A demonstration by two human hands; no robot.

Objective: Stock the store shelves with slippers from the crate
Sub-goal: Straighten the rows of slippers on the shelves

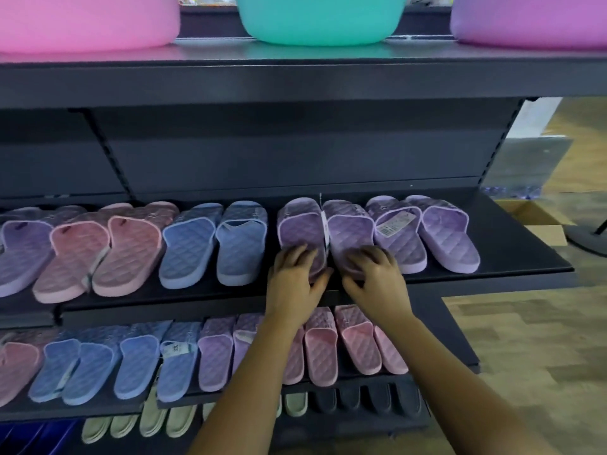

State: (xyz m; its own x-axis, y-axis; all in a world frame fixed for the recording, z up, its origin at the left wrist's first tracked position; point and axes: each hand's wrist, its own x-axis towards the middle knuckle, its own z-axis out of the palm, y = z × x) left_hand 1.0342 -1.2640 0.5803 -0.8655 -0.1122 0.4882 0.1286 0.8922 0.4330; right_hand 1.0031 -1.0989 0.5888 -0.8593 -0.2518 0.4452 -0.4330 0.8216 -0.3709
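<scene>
We look down at a store shelf (519, 244) where two bare hands settle a pair of quilted purple slippers into a row. The left hand (295, 280) has its fingers curled over the heel of the left slipper (297, 224), thumb tucked at the heel's edge, so its grip is closed on that heel. The right hand (376, 274) does the same on the right slipper (349, 224), its fingers spread across the heel and its thumb below the rim.

The two slippers lie side by side, toes toward the back panel, heels at the shelf's front edge, with a white tag (325, 224) standing between them. Just to their right rests a lilac pair (443, 231) – one of them carries a barcode label (389, 226). To the left we count a blue pair (197, 244), then a pink pair (131, 247), then more purple at the frame's edge.

Below, a lower shelf (453, 349) holds further blue, purple and pink slippers (328, 346) – both forearms cross in front of it. On the top shelf (295, 77) stand a pink tub (88, 21), a teal tub (318, 18) and a purple tub (532, 21).
</scene>
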